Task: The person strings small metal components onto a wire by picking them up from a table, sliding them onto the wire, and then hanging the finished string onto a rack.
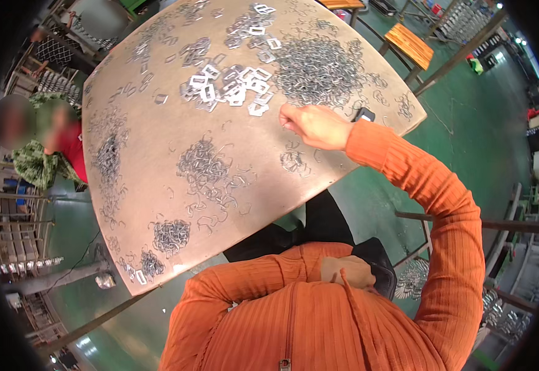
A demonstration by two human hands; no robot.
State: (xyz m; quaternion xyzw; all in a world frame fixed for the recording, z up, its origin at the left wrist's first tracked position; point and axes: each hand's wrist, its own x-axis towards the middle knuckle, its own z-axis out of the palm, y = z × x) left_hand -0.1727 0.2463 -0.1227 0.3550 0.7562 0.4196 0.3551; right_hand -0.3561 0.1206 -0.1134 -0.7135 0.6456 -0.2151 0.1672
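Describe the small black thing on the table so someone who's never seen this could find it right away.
Start at the big brown table strewn with metal clips. Go to its right-hand edge, just beyond the right hand in the orange sleeve. There lies the small black object, dark, solid and boxy, the only thing of that colour among the shiny silver wire pieces.
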